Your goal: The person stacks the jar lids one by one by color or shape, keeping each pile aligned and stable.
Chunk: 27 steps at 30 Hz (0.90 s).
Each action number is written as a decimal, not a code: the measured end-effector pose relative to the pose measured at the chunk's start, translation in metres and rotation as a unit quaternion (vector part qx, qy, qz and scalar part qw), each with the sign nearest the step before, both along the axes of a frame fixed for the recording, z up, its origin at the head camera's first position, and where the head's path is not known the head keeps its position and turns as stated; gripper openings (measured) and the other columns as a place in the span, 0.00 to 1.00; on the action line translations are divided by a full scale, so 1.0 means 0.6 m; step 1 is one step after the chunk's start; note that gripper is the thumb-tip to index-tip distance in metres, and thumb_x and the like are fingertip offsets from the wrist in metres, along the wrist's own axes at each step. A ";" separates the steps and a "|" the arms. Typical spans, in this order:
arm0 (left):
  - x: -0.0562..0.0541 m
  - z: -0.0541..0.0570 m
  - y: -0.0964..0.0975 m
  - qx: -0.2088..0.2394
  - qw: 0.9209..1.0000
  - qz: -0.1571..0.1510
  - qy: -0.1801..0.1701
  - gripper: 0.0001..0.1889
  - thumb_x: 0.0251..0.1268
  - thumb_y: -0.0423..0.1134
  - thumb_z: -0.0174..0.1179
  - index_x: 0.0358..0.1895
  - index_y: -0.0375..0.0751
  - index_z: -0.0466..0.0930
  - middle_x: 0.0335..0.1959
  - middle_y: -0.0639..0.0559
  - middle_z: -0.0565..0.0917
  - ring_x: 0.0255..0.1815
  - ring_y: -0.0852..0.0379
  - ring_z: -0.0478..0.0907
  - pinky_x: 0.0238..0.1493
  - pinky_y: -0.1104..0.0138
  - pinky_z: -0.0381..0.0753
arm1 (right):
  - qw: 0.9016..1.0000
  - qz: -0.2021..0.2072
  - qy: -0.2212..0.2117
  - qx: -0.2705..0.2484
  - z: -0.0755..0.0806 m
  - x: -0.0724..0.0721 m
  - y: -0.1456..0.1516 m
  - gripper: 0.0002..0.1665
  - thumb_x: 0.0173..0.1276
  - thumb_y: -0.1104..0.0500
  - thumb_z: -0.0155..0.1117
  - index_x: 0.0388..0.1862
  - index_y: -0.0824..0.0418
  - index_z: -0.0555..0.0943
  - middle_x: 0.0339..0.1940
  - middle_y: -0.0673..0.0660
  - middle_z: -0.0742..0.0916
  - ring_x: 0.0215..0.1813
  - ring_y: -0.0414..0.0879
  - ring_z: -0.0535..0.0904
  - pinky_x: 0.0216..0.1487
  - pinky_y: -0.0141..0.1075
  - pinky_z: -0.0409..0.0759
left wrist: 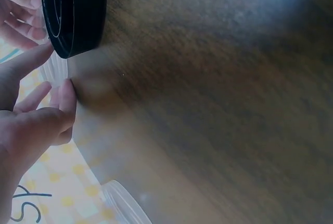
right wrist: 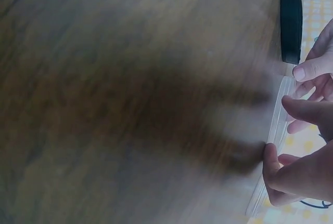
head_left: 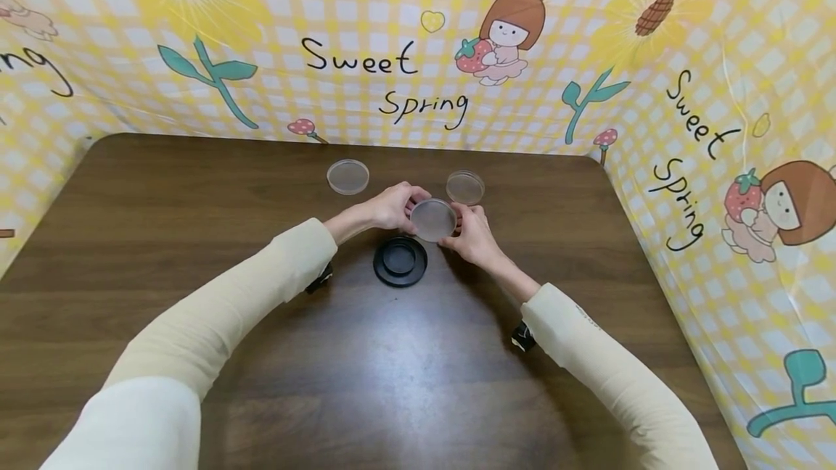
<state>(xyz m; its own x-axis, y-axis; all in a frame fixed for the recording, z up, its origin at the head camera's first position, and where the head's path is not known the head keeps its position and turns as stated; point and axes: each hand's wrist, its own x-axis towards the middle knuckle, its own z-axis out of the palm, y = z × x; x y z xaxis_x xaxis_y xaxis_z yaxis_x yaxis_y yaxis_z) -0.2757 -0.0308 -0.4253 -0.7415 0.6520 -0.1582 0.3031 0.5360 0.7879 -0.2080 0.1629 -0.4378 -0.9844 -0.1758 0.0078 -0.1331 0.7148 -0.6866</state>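
Both hands grip a clear round petri dish [head_left: 434, 220] by its opposite edges, low at the middle of the table. My left hand [head_left: 396, 207] has its thumb and fingers at the dish's left rim, and my right hand [head_left: 472, 236] holds its right rim. A black round stand [head_left: 400, 262] with a raised centre sits just nearer the body, beside the held dish. In the right wrist view the dish [right wrist: 277, 115] shows edge-on between the fingers. The left wrist view shows the black stand [left wrist: 86, 16] close above the left thumb.
Two more clear petri dishes lie near the table's back edge, one at the left [head_left: 348, 177] and one behind the right hand [head_left: 466, 187]. A yellow checked cloth [head_left: 366, 104] with printed figures hangs behind and at the sides of the brown wooden table [head_left: 392, 397].
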 end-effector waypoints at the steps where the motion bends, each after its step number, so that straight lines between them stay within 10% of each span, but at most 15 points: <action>1: 0.000 -0.001 0.000 0.001 1.000 0.001 0.000 0.37 0.46 0.21 0.71 0.64 0.28 0.68 0.55 0.33 0.67 0.52 0.42 0.76 0.52 0.62 0.78 | 1.000 0.000 0.000 0.000 -0.001 -0.001 0.001 0.43 0.50 0.68 0.76 0.65 0.76 0.68 0.51 0.71 0.74 0.57 0.59 0.69 0.54 0.40 0.76; 27: 0.012 -0.003 -0.027 0.060 0.996 0.069 0.019 0.36 0.43 0.24 0.74 0.61 0.26 0.71 0.50 0.33 0.71 0.48 0.43 0.78 0.49 0.64 0.80 | 0.993 0.067 -0.036 -0.087 0.013 -0.028 -0.001 0.44 0.51 0.76 0.71 0.68 0.77 0.64 0.58 0.72 0.67 0.52 0.60 0.80 0.48 0.36 0.81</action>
